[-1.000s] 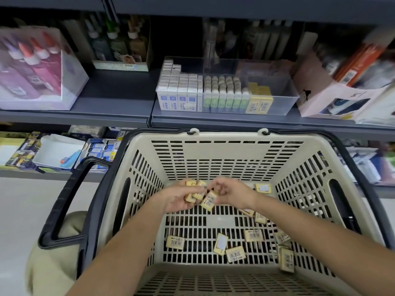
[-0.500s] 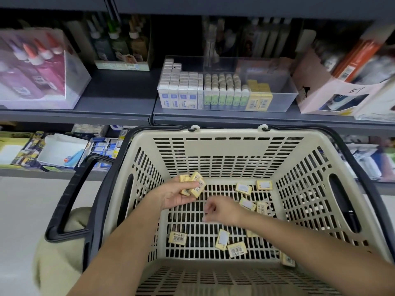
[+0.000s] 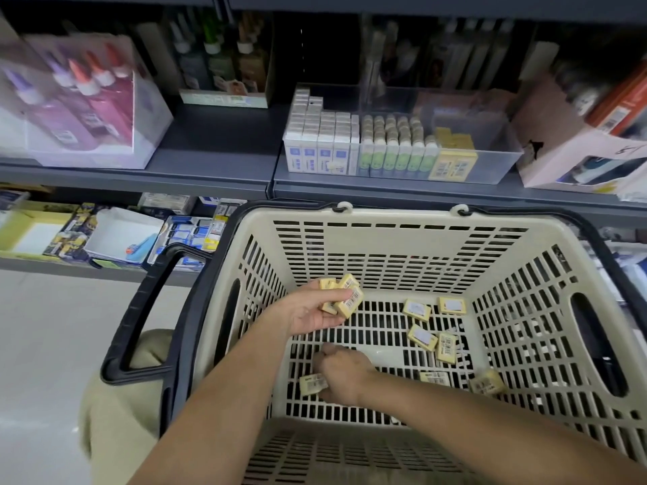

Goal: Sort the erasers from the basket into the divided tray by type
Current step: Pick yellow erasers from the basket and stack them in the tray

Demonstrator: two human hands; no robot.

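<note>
Reaching lower into the basket (image 3: pixel 402 239) than a moment ago, the right hand (image 3: pixel 345 378) curls its fingers over another yellow eraser (image 3: pixel 312 383) while the left hand (image 3: pixel 317 309) keeps its growing stack of erasers (image 3: pixel 345 297) pinched, the divided tray (image 3: pixel 490 152) waiting on the shelf.

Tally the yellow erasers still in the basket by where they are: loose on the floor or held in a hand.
Loose on the basket floor: 7, e.g.
Held in left hand: about 4, stacked, exact count unclear
Total: about 11
</note>
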